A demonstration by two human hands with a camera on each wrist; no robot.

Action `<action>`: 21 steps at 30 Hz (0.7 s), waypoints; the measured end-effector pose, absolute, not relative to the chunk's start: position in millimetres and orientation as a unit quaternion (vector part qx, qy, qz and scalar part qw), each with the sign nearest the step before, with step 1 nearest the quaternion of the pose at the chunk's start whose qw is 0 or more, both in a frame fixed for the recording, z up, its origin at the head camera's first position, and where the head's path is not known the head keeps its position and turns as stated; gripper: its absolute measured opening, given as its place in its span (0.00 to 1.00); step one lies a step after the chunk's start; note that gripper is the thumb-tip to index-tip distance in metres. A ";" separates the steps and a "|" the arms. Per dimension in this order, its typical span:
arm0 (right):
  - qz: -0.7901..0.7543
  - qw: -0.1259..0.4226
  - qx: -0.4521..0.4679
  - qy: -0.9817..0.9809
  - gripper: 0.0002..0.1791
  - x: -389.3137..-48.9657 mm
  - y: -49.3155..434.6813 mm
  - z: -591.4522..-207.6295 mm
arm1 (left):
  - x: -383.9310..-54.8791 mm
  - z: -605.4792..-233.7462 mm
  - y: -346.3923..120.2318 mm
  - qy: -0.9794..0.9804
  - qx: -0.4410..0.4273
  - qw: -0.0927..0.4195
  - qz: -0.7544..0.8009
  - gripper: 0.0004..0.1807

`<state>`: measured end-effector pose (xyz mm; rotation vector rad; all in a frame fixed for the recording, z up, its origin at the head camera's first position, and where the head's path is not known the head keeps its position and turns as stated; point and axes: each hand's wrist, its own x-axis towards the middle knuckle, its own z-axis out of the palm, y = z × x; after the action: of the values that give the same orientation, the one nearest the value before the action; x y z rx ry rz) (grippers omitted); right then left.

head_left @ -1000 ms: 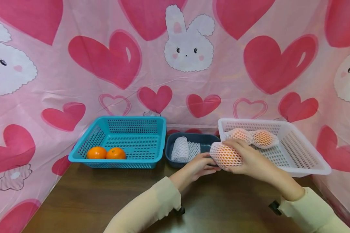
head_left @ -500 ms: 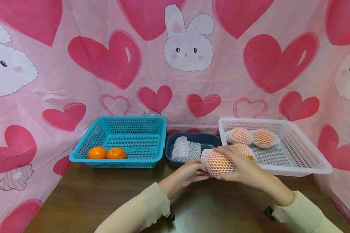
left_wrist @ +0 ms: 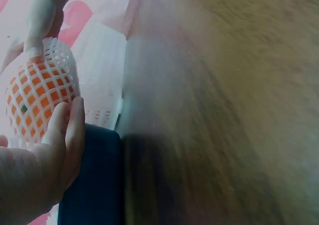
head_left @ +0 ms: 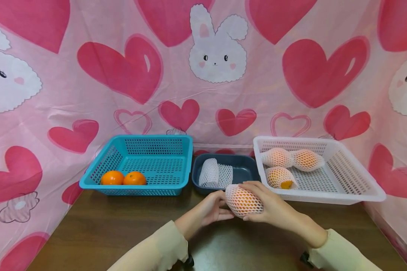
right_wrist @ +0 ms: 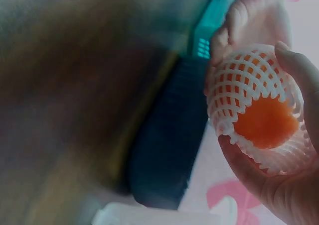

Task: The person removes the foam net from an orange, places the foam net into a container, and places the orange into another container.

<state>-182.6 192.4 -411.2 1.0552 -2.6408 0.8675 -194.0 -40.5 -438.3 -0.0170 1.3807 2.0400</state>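
Note:
An orange in a white foam net sleeve is held above the table, in front of the dark blue tray. My right hand grips it from the right, fingers over the top and thumb low on the near side. From the left, my left hand holds its other end; in the left wrist view, its fingers lie along the net. The right wrist view shows bare orange peel at the sleeve's open end, between the right thumb and fingers.
A teal basket at left holds two bare oranges. The dark blue tray in the middle contains foam net sleeves. At right, a white basket holds three netted oranges. Behind hangs a pink heart-print cloth.
Both hands have carried the netted orange left and toward me, away from the white basket. A netted orange at that basket's front left corner, earlier behind the right hand, now shows.

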 end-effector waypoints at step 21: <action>0.331 0.051 0.392 -0.857 0.44 -174.1 170.4 -459.9 | -187.4 -459.8 -70.5 0.629 -0.034 0.313 0.711 0.32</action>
<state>-174.1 170.4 -459.9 1.1937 -2.6065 1.0076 -187.4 -70.5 -459.8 -0.0901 1.6574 1.8751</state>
